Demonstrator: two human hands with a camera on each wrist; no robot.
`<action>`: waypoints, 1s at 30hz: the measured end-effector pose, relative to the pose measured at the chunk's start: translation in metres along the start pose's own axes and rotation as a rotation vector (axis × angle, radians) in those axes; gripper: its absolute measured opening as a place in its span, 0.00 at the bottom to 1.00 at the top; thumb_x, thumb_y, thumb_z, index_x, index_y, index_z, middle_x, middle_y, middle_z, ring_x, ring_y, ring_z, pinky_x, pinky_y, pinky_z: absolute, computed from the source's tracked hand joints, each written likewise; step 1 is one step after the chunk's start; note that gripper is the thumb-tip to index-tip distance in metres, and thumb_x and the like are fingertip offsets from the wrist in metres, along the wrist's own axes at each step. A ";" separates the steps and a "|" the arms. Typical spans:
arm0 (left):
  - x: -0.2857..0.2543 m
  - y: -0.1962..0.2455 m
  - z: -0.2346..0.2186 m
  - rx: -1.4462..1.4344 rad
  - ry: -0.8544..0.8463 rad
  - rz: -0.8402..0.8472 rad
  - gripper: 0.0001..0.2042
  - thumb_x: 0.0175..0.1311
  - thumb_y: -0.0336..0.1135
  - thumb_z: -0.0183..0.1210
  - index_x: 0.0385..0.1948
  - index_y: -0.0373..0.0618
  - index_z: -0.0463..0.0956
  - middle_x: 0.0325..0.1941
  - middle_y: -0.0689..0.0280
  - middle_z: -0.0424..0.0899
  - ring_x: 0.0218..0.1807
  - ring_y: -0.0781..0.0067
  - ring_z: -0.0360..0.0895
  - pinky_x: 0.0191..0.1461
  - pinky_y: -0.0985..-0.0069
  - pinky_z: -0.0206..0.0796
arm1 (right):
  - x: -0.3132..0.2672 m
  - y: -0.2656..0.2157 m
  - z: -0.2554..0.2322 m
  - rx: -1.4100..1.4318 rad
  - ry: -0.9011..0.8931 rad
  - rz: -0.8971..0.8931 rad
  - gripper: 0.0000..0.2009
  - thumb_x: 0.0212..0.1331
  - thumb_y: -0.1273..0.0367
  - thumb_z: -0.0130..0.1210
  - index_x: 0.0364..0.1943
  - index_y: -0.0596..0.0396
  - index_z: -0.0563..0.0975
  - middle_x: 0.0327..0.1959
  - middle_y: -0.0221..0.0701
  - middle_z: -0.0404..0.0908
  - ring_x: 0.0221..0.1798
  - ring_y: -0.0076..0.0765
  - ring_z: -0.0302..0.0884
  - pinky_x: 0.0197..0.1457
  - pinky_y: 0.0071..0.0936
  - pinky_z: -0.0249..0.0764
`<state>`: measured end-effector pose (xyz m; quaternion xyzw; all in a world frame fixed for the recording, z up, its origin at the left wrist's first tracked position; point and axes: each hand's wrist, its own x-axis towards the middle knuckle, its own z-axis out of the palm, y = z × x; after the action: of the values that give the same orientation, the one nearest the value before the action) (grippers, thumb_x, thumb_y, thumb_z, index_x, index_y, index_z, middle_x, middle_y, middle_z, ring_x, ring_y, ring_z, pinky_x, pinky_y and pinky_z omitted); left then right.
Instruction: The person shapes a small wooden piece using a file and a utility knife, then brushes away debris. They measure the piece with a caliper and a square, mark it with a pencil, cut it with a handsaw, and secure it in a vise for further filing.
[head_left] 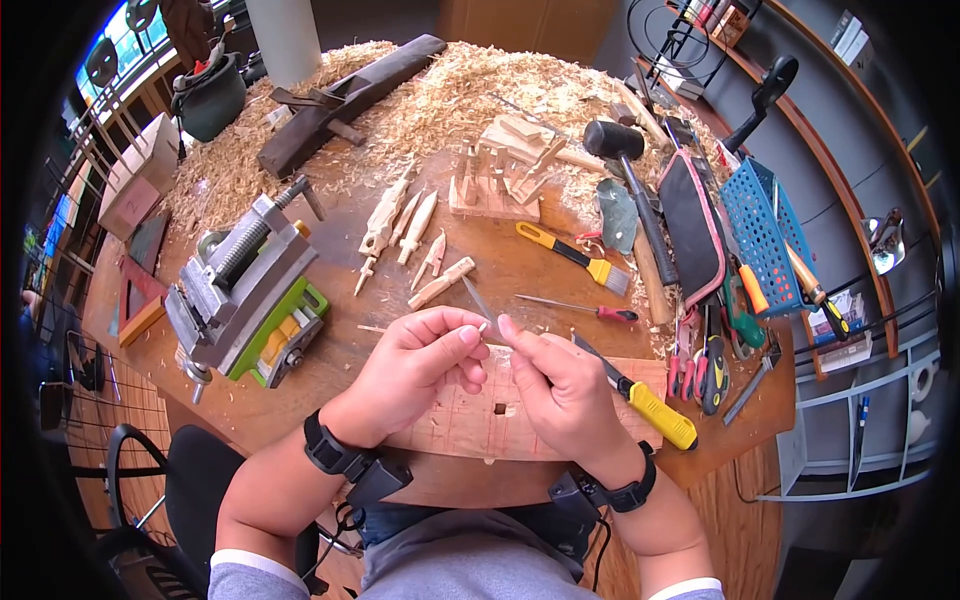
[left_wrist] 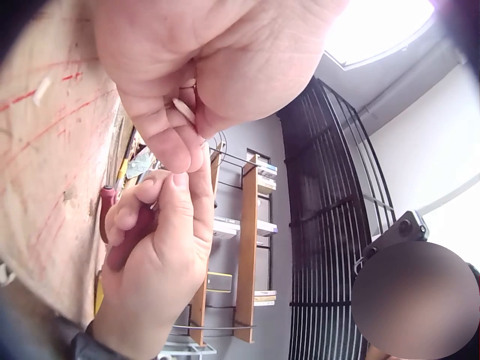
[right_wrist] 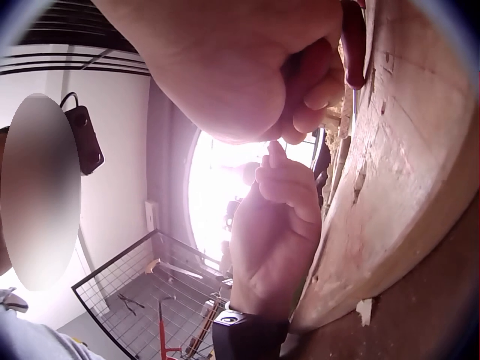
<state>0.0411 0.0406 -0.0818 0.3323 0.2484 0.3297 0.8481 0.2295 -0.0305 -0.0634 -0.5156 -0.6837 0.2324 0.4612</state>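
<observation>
My left hand [head_left: 420, 365] pinches a small pale sliver of wood [left_wrist: 184, 111] between thumb and fingers. Right beside it, at the fingertips, is my right hand [head_left: 565, 390], its fingers curled round a carving knife. The knife's narrow metal blade [head_left: 478, 300] points away from me, past the thumb; most of its handle is hidden in the fist. Both hands hover over a pale wooden board [head_left: 450, 432] with red pencil lines and a square hole. Against the board's right side lies a yellow-handled tool [head_left: 662, 412].
Carved wooden pieces [head_left: 412, 228] and a screwdriver [head_left: 617, 313] lie beyond the hands, with a yellow brush [head_left: 608, 275] and black mallet [head_left: 612, 140]. A metal vise [head_left: 240, 275] stands at left. Shavings [head_left: 500, 80] cover the back, near a wooden plane [head_left: 340, 105]. A blue basket [head_left: 762, 235] sits right.
</observation>
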 end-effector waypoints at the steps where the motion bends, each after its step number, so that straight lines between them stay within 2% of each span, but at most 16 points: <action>1: -0.001 0.001 0.000 -0.007 0.006 -0.005 0.08 0.72 0.32 0.56 0.47 0.40 0.76 0.37 0.64 0.84 0.35 0.76 0.82 0.40 0.76 0.76 | 0.000 0.000 -0.001 0.002 -0.001 -0.001 0.19 0.61 0.78 0.56 0.58 0.56 0.78 0.25 0.41 0.74 0.25 0.41 0.75 0.30 0.35 0.70; 4: 0.000 0.000 -0.003 -0.040 -0.006 0.038 0.08 0.73 0.32 0.56 0.48 0.40 0.76 0.38 0.64 0.84 0.35 0.75 0.82 0.40 0.76 0.77 | -0.004 -0.003 -0.004 -0.053 -0.065 0.029 0.19 0.61 0.78 0.56 0.58 0.57 0.78 0.25 0.41 0.74 0.25 0.42 0.74 0.30 0.35 0.70; 8: -0.001 -0.001 -0.003 0.006 -0.005 0.024 0.09 0.73 0.32 0.56 0.48 0.39 0.76 0.38 0.64 0.84 0.36 0.75 0.82 0.40 0.76 0.77 | -0.002 -0.002 0.001 -0.036 -0.061 0.018 0.19 0.61 0.79 0.56 0.58 0.57 0.78 0.25 0.41 0.73 0.24 0.41 0.73 0.30 0.34 0.70; 11: 0.000 -0.002 -0.002 0.048 -0.016 0.007 0.09 0.73 0.33 0.55 0.48 0.39 0.76 0.38 0.64 0.84 0.36 0.75 0.82 0.40 0.76 0.77 | 0.002 0.002 0.002 -0.019 0.027 -0.027 0.20 0.60 0.79 0.56 0.58 0.57 0.78 0.23 0.40 0.73 0.24 0.41 0.73 0.29 0.33 0.69; 19: -0.001 -0.001 -0.003 0.054 0.004 0.023 0.09 0.74 0.33 0.55 0.49 0.39 0.76 0.38 0.64 0.84 0.35 0.76 0.82 0.39 0.77 0.76 | -0.002 -0.004 -0.003 -0.045 -0.076 0.022 0.19 0.62 0.79 0.56 0.58 0.58 0.78 0.25 0.41 0.74 0.25 0.39 0.74 0.30 0.33 0.70; 23: 0.000 -0.001 -0.001 0.088 -0.034 0.022 0.09 0.74 0.33 0.54 0.48 0.39 0.76 0.38 0.64 0.83 0.34 0.76 0.82 0.39 0.77 0.76 | 0.002 0.001 0.000 0.020 0.029 -0.014 0.19 0.61 0.79 0.56 0.57 0.58 0.78 0.24 0.40 0.74 0.24 0.39 0.74 0.30 0.33 0.69; 30: -0.002 0.001 -0.002 0.117 0.003 0.038 0.09 0.75 0.34 0.53 0.47 0.38 0.76 0.36 0.65 0.83 0.33 0.78 0.81 0.37 0.78 0.76 | -0.002 -0.007 -0.006 -0.043 -0.103 0.012 0.19 0.60 0.79 0.55 0.57 0.58 0.79 0.24 0.41 0.74 0.25 0.41 0.75 0.30 0.35 0.70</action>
<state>0.0381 0.0409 -0.0818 0.3855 0.2623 0.3312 0.8203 0.2315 -0.0359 -0.0562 -0.5168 -0.7083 0.2466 0.4129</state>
